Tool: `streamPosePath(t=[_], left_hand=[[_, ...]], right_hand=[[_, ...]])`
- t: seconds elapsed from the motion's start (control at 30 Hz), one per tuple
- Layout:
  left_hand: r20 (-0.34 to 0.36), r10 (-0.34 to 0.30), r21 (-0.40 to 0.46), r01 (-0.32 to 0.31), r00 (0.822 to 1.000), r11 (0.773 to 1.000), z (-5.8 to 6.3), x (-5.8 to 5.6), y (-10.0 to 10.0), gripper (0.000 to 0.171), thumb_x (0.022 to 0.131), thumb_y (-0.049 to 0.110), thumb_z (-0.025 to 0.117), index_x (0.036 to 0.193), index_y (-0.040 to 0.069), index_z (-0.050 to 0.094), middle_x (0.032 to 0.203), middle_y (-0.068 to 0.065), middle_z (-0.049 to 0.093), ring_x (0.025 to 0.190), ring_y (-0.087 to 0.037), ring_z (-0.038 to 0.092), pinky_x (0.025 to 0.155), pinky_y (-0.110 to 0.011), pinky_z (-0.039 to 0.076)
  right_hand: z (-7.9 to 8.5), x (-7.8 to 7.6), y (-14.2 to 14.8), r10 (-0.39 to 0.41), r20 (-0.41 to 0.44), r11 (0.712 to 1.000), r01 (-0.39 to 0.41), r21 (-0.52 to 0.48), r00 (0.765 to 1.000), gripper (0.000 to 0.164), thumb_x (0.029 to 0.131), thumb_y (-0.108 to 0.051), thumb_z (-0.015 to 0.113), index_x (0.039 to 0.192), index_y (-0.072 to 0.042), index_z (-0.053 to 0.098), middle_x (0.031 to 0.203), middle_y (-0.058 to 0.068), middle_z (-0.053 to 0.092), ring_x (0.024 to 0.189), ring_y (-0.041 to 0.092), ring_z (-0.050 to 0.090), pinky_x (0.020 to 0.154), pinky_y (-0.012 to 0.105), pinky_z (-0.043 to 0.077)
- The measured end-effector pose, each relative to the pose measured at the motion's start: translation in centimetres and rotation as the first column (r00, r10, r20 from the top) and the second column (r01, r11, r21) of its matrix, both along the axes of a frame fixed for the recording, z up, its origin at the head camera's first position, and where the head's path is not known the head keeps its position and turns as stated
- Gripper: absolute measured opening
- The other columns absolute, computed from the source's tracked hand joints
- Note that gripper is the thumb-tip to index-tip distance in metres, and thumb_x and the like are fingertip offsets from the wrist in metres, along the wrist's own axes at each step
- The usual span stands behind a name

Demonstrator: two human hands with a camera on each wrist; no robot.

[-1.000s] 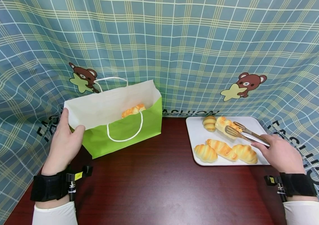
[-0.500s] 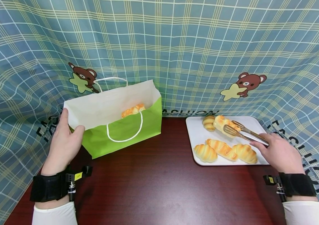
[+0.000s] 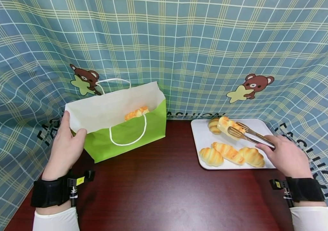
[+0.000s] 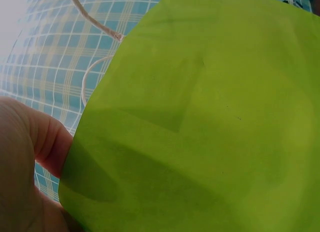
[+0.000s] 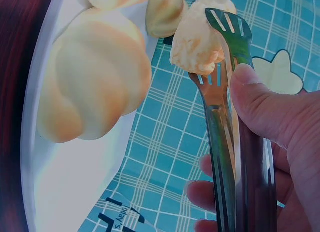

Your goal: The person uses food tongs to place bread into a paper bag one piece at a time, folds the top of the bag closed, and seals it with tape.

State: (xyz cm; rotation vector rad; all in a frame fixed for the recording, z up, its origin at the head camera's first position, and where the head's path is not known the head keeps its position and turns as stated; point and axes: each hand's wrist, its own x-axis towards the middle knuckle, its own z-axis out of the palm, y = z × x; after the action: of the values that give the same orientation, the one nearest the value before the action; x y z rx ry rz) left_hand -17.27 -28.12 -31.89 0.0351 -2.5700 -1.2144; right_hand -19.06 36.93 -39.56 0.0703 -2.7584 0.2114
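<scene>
My left hand (image 3: 67, 146) holds the open green paper bag (image 3: 132, 138) at its left side, the thumb at the front rim and the fingers at the rear corner. In the left wrist view the green bag wall (image 4: 200, 117) fills most of the picture, with the thumb at its edge. A golden-topped bread (image 3: 137, 113) shows inside the bag. My right hand (image 3: 289, 157) grips metal tongs (image 3: 257, 136), their slotted tips pinching a pale bread roll with a browned top (image 3: 228, 126). The right wrist view shows this roll (image 5: 197, 39) between the tong tips, over the tray's far side.
A white tray (image 3: 200, 136) lies on the dark red table (image 3: 164, 192) at the right. It bears a round striped bun (image 3: 214, 126) at the back and several rolls, such as a twisted one (image 3: 251, 157), in front. A checked cloth (image 3: 181, 57) hangs behind and at both sides.
The tongs, with the pale roll between their tips, have shifted slightly left and back, overlapping more of the striped bun. My left hand and the bag have stayed nearly still.
</scene>
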Motion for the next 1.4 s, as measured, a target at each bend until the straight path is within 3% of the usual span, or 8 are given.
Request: streamPosePath(t=[0.67,1.4], left_hand=[[0.005,0.009,-0.005,-0.009,1.000,1.000,-0.1,-0.1,0.0,0.074,0.095,0.023,0.035,0.151,0.027,-0.013,0.157,0.005,-0.009,0.144,-0.022,-0.004,0.109,-0.061,0.011],[0.001,0.009,-0.005,-0.009,1.000,1.000,-0.2,-0.2,0.0,0.074,0.095,0.024,0.035,0.151,0.026,-0.013,0.158,0.004,-0.008,0.144,-0.022,-0.003,0.108,-0.061,0.012]], right_hand=[[0.4,0.2,-1.1,-0.009,-0.006,1.000,0.009,0.004,1.000,0.059,0.083,-0.060,0.058,0.120,-0.014,0.061,0.108,0.019,0.061,0.086,0.036,0.059,0.056,0.054,0.042],[0.9,0.4,-1.8,0.027,-0.067,1.000,-0.027,0.000,0.997,0.055,0.084,-0.057,0.061,0.119,-0.015,0.062,0.099,0.015,0.062,0.080,0.033,0.059,0.056,0.053,0.041]])
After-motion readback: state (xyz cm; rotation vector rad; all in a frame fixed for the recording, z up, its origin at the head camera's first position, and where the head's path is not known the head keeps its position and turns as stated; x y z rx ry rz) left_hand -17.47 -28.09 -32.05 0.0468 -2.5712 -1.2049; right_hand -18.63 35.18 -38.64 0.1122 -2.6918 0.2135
